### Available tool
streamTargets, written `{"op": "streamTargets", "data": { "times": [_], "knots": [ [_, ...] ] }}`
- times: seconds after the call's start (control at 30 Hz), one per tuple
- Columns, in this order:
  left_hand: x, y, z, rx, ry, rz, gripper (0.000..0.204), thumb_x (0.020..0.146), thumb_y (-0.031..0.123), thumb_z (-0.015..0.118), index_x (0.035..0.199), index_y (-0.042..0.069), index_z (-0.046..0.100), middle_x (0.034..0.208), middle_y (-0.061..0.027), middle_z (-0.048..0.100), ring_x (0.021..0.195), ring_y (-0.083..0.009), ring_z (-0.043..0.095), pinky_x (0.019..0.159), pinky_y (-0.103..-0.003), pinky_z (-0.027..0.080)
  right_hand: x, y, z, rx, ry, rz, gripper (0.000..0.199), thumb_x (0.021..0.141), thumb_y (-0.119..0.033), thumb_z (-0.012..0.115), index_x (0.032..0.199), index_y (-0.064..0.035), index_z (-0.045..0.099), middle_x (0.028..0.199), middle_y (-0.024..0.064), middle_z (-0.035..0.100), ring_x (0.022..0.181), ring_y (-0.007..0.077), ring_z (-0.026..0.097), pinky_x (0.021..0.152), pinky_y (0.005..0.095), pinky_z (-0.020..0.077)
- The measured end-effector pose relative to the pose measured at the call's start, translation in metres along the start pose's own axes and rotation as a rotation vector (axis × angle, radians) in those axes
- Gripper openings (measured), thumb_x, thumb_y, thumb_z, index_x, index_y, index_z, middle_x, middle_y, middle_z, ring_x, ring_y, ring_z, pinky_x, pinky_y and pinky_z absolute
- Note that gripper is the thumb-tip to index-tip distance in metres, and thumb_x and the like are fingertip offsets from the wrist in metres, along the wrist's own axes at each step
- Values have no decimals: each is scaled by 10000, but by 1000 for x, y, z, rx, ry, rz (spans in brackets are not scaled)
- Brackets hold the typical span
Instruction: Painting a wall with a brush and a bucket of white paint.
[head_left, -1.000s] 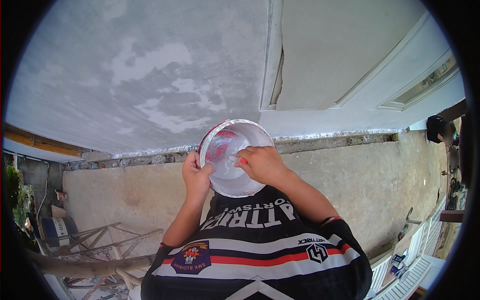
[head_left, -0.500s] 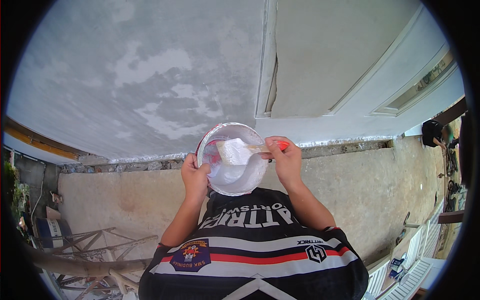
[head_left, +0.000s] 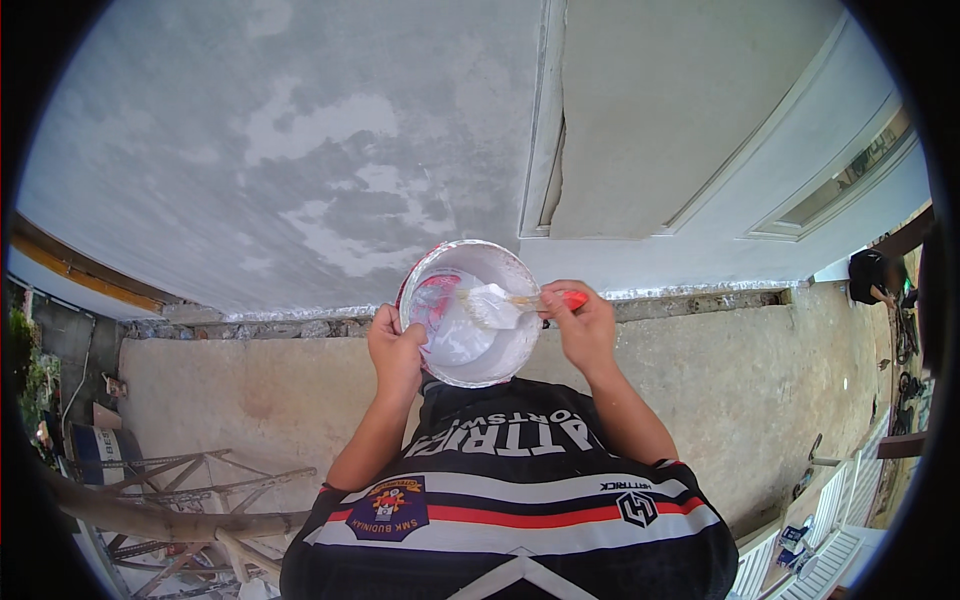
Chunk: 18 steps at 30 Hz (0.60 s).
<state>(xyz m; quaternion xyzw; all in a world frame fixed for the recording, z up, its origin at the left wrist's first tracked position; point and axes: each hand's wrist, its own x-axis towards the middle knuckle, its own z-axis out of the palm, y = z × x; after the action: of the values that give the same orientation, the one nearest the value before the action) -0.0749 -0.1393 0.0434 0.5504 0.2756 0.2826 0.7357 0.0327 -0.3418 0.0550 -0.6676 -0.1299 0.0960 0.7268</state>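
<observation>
White material coats most of the inner wall of the bucket [head_left: 514, 346], which I log near the centre of the head view, held in front of the person's torso with its mouth facing the camera. Pinkish-red residue [head_left: 434, 298] marks the inside at the left, and red also shows along the outer left edge. Left hand [head_left: 398, 348]: clamped on the left rim, thumb lapping over the edge, remaining fingers around the outside and partly hidden. Right hand [head_left: 585, 328]: pinching the red end of a brush [head_left: 492, 307] between thumb and fingers, just beyond the right rim; I cannot tell whether its knuckles touch the bucket. I note that the brush lies roughly level across the mouth, its broad head loaded with white and sitting within the rim's outline; contact with the inner wall is unclear. The person wears a black jersey [head_left: 420, 555] with white and red bands. Ahead I record a grey wall [head_left: 200, 200] with paler, blotchy patches, and to its right a plain greyish panel [head_left: 680, 120] in a light frame. A strip of rubble [head_left: 290, 329] runs along the wall's foot, beside bare concrete ground [head_left: 720, 370]. Metal trusswork [head_left: 170, 485] stands at lower left; another person [head_left: 868, 278], in dark clothing, is far off at right.
</observation>
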Motion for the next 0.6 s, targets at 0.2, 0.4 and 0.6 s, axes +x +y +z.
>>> {"op": "streamTargets", "data": {
  "times": [0.2, 0.4, 0.6],
  "knots": [
    [-7, -9, -4, -5, -3, -46, 281, 593, -92, 510, 634, 103, 312, 610, 32, 357, 534, -57, 335, 467, -207, 283, -19, 4, 13, -369, -85, -274, 127, 793, -86, 679, 889, -11, 643, 804, 109, 649, 683, 153, 621, 607, 277, 493],
    [-14, -9, -3, 23, -9, -41, 284, 596, -94, 509, 639, 105, 311, 614, 32, 358, 533, -56, 336, 466, -205, 281, -26, 11, 24, -407, -104, -274, 135, 781, -87, 676, 906, -42, 652, 784, 99, 632, 638, 207, 607, 562, 288, 476],
    [-14, -13, -11, 14, -12, -50, 289, 597, -105, 505, 639, 107, 314, 611, 34, 352, 530, -53, 333, 461, -204, 275, -26, 23, 28, -424, -105, -324, 136, 785, -104, 679, 906, -49, 654, 786, 109, 627, 599, 214, 594, 527, 290, 465]
  ]
}}
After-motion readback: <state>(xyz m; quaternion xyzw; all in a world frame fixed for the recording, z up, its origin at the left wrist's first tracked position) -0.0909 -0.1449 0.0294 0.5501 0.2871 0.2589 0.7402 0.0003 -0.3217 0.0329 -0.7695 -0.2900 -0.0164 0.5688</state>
